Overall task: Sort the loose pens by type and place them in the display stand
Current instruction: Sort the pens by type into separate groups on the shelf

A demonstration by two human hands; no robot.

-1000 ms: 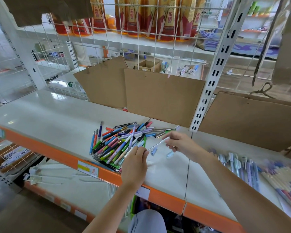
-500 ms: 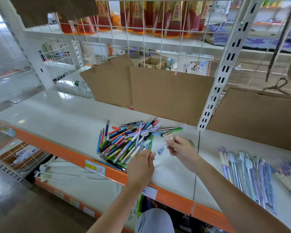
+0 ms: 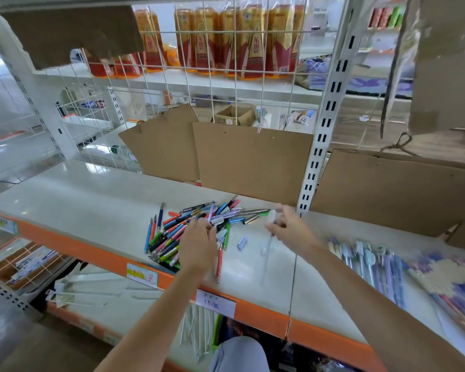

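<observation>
Left hand (image 3: 199,244) digs curled fingers into pen pile (image 3: 188,229). Right hand (image 3: 287,226) pinches blurred white pen (image 3: 267,244) beside it. Better isolate one pen type per grab.

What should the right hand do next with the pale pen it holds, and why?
Probably carry it right and lay it beside the sorted row of pale pens. The right hand pinches a blurred pale pen above the shelf, while the left hand rests on the mixed pile.

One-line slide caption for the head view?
Left hand reaches into the loose pen pile while the right hand holds a pale pen above the shelf.
</observation>
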